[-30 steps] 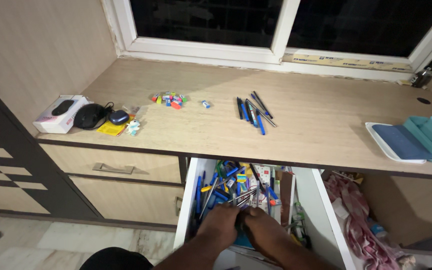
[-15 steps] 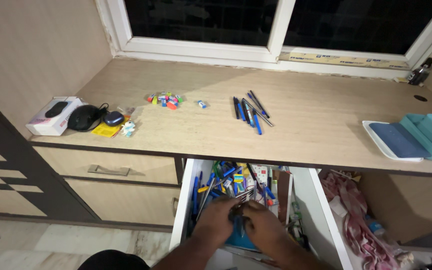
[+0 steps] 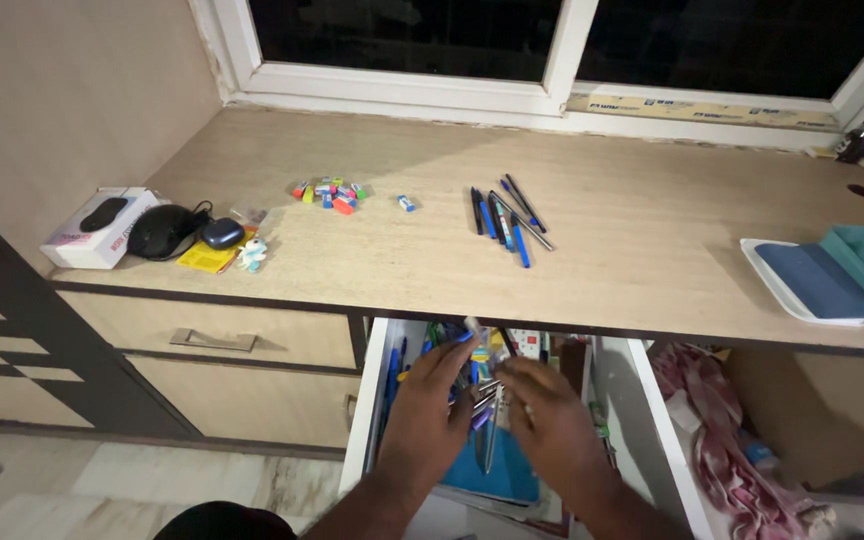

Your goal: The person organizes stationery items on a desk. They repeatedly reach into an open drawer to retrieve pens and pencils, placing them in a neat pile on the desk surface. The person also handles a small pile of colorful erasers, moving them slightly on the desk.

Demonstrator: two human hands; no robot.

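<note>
Both of my hands reach into an open white drawer (image 3: 365, 410) under the wooden counter (image 3: 652, 230). The drawer is packed with several pens and small stationery (image 3: 482, 385) lying on a blue booklet (image 3: 502, 475). My left hand (image 3: 432, 405) stretches toward the back of the drawer, its fingertips pinched on a small pale piece (image 3: 471, 325). My right hand (image 3: 544, 415) hovers over the pens with its fingers spread. On the counter lie a row of blue and black pens (image 3: 505, 215), a cluster of coloured erasers (image 3: 330, 192) and one eraser (image 3: 406, 203) apart.
At the counter's left end sit a white box (image 3: 92, 235), a black mouse (image 3: 160, 230), a dark case (image 3: 222, 232) and yellow paper (image 3: 204, 260). Teal and white trays (image 3: 852, 285) lie at right. Pink cloth (image 3: 712, 420) fills the open space beside the drawer. Closed drawers (image 3: 212, 340) are left.
My hands have parted; the left one moved forward toward the drawer's back and lifted a small pale piece, the right one spread its fingers. The view tilted slightly.
</note>
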